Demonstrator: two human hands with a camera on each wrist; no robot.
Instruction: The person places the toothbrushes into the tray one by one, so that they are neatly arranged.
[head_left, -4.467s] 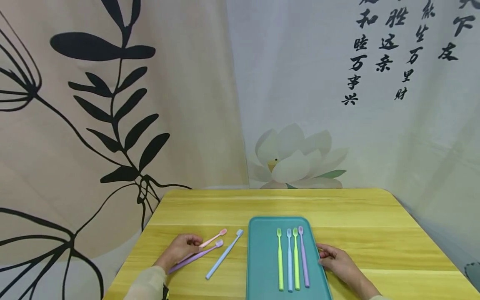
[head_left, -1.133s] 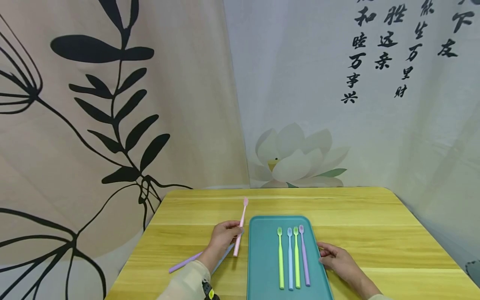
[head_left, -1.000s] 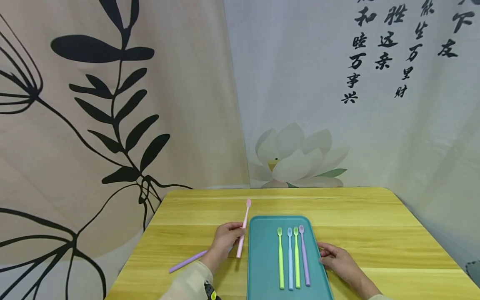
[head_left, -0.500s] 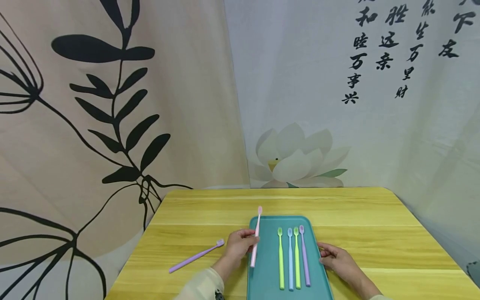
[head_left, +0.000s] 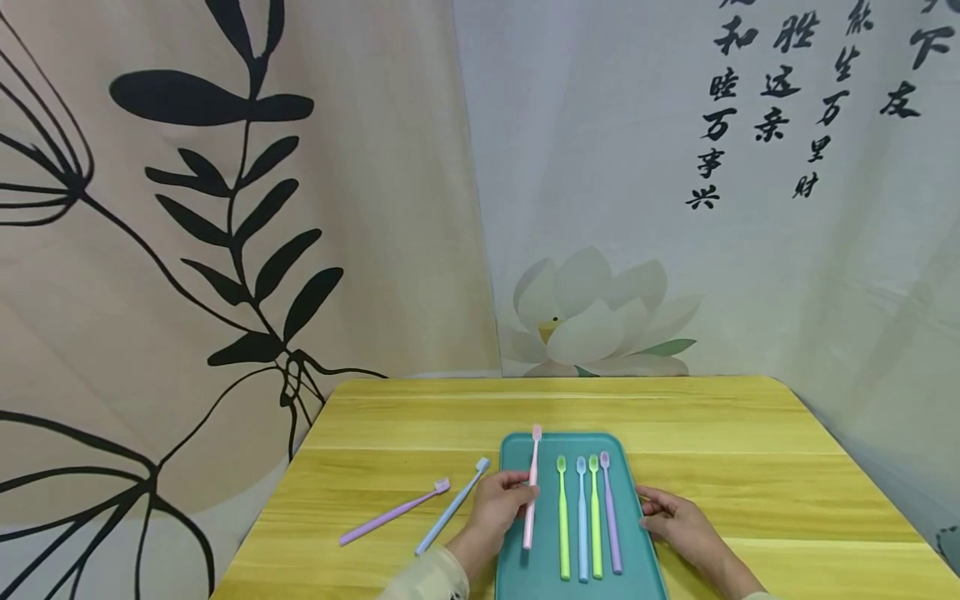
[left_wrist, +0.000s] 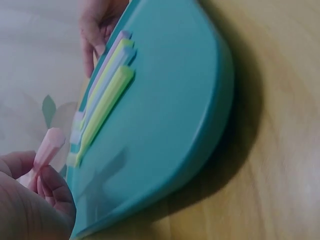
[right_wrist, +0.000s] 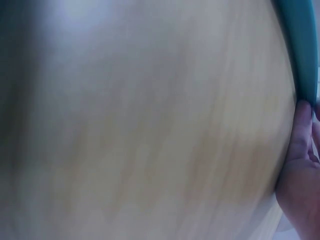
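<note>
My left hand pinches a pink toothbrush by its handle, bristle head pointing away, over the left part of a teal tray. In the left wrist view the handle end shows between thumb and fingers, and a shadow falls on the tray below. Side by side on the tray lie a green toothbrush, a blue one, a second green one and a purple one. My right hand holds the tray's right rim with thumb and fingertips.
Left of the tray, a purple toothbrush and a light blue toothbrush lie slanted on the wooden table. Behind the table hangs a printed curtain with leaves, a lotus and writing.
My left hand took the pink toothbrush from the table, turned it lengthwise and carried it right, over the tray. The light blue toothbrush shows again. My right hand stays at the rim.
</note>
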